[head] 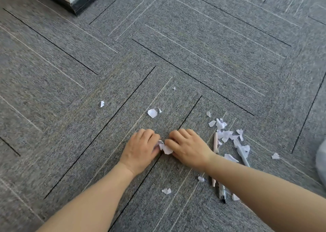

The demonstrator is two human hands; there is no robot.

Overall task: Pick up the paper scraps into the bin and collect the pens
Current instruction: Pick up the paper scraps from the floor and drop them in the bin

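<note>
on the grey carpet floor (pixel 176 55), left hand (pixel 141 149) and right hand (pixel 188 147) pinch together on a wad of paper scraps (pixel 165 149), scrap-gathering step underway, loose scraps (pixel 225 134) and pens (pixel 243 155) lie right, bin unseen, next sweep those in.

- The left hand (pixel 141 148) is bare: no glove, ring or band shows on it.
- The right hand (pixel 187 148) is bare as well, its wrist without watch or bracelet.
- Both forearms run uncovered to the bottom edge of the view (no sleeve or cuff shows anywhere along them).
- The fingers (pixel 183 134) look short and rounded; nails are too blurred to make out.
- No markings show on either arm.
</note>
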